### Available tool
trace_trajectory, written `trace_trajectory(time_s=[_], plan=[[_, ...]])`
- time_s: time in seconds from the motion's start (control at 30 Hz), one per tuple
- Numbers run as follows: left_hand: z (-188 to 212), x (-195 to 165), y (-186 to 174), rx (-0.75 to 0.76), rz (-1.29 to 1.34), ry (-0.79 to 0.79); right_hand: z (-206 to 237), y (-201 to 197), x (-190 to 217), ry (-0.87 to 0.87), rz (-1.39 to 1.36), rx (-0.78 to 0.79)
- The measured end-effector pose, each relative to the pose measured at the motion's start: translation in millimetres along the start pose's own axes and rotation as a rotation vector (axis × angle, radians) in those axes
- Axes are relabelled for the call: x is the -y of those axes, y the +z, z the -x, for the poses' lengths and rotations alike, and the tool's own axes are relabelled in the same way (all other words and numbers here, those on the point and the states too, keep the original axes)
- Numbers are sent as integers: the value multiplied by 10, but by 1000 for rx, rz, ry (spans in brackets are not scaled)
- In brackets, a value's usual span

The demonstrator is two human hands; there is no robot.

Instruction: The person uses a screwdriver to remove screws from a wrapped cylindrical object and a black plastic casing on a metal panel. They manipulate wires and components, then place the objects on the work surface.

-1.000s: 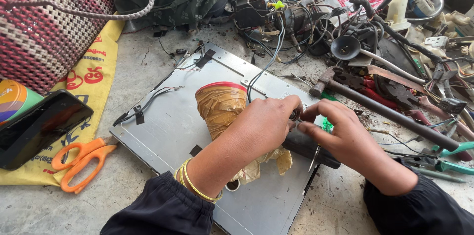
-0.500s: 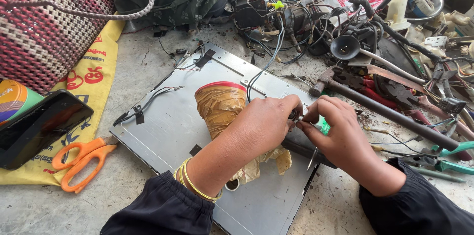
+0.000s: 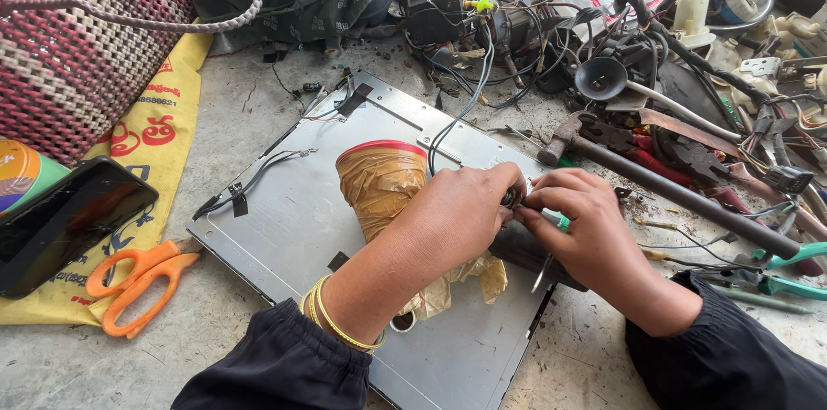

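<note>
Both hands met over the right edge of the grey metal panel (image 3: 284, 220): the left hand (image 3: 465, 212) and right hand (image 3: 581, 233) each had a closed grip, fingertips pinched on a small dark metal part (image 3: 512, 197) between them, with a green-handled tool (image 3: 562, 222) tucked under the right fingers. The fiddling looked mid-way, as the part was not yet freed or set down. Beside the left wrist stood a tape-wrapped bundle (image 3: 379, 182); orange scissors (image 3: 138, 276) lay off the panel's left corner and a hammer (image 3: 672, 190) beyond its right edge.
</note>
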State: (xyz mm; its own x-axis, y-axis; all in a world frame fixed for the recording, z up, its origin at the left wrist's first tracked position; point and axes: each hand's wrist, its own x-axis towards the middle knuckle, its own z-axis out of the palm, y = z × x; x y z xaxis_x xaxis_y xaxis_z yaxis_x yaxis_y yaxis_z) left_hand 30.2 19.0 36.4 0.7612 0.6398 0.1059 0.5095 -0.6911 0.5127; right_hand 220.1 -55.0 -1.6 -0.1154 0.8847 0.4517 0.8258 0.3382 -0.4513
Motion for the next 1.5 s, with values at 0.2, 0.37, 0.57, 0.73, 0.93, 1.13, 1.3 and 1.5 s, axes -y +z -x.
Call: trace_trajectory(time_s=[0.2, 0.37, 0.57, 0.73, 0.93, 1.13, 1.3, 1.5], plan=[[-9, -8, -16, 43, 12, -33, -64, -95, 106, 4, 148, 54], [3, -6, -10, -5, 34, -9, -62, -122, 49, 18, 98, 99], [-2, 3, 2, -41, 70, 6, -17, -92, -128, -5, -203, 206], [-1, -4, -12, -14, 76, -15, -15, -25, -131, 131, -176, 183], [6, 8, -32, -12, 73, -13, -3, -32, -18, -16, 91, 37], [-6, 16, -25, -12, 77, -6, -66, -90, -98, 116, -248, 251], [17, 5, -30, -33, 94, 12, -51, -56, -54, 148, -180, 169], [22, -6, -44, -15, 84, -2, -74, -16, 84, 110, 86, 95]])
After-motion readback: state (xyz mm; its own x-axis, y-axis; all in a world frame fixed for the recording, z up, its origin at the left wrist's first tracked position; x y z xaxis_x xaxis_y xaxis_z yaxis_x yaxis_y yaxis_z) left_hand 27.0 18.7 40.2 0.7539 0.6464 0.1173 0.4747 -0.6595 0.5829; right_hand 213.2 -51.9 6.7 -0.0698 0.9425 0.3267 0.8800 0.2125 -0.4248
